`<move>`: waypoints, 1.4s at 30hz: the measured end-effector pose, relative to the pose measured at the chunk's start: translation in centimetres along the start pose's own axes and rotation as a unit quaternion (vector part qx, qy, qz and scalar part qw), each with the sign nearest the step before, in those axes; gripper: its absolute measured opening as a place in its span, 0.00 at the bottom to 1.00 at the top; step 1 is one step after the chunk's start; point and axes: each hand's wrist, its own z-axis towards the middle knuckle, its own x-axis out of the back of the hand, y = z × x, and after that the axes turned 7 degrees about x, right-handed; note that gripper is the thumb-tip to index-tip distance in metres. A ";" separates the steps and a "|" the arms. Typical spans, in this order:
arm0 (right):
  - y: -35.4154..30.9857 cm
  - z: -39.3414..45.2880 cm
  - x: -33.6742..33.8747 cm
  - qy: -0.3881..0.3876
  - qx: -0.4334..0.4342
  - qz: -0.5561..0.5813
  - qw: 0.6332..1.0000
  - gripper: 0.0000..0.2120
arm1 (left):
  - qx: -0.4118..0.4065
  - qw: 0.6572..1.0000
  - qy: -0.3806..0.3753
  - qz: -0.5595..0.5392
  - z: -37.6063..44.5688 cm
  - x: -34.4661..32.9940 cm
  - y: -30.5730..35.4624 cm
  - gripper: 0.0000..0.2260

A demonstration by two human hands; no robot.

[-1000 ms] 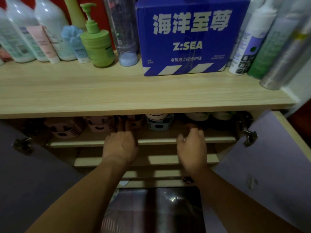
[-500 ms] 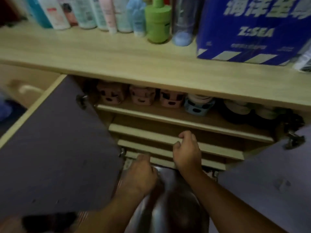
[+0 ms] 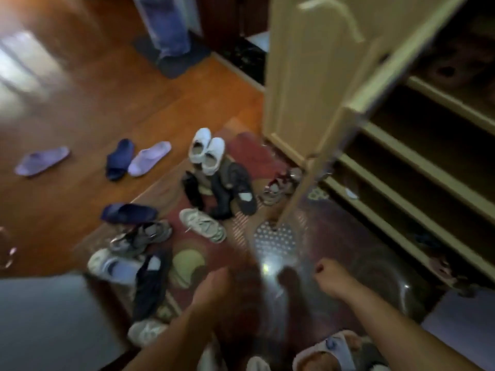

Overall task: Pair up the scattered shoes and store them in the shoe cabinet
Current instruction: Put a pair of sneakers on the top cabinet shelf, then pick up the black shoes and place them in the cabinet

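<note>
Head view: scattered shoes are seen beside the open shoe cabinet.
Nothing is held; left hand blurred, grip unclear, right hand loosely curled.

Both arms are bare, with no sleeves showing. The left hand and the right hand wear no gloves, rings or watch (the left one, at 7 o'clock, looks blurry).

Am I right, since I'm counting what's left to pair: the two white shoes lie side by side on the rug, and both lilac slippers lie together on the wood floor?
Not quite. The head view shows the lilac slippers apart: one lies alone at the left, the other beside a navy slipper. The white shoes do lie side by side on the rug.
</note>
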 end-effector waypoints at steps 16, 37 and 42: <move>-27.3 1.2 -13.6 -0.126 0.197 -0.131 0.963 0.05 | 0.264 0.938 0.056 -0.219 -2.0 7.3 -27.0 0.07; -23.7 24.4 -12.1 -0.194 -0.065 -0.061 0.977 0.07 | 0.267 0.914 0.079 -0.295 21.8 8.9 -15.6 0.06; -22.3 36.4 -19.2 -0.164 -0.041 -0.018 0.985 0.05 | 0.178 0.951 0.087 -0.239 39.0 7.9 -17.3 0.15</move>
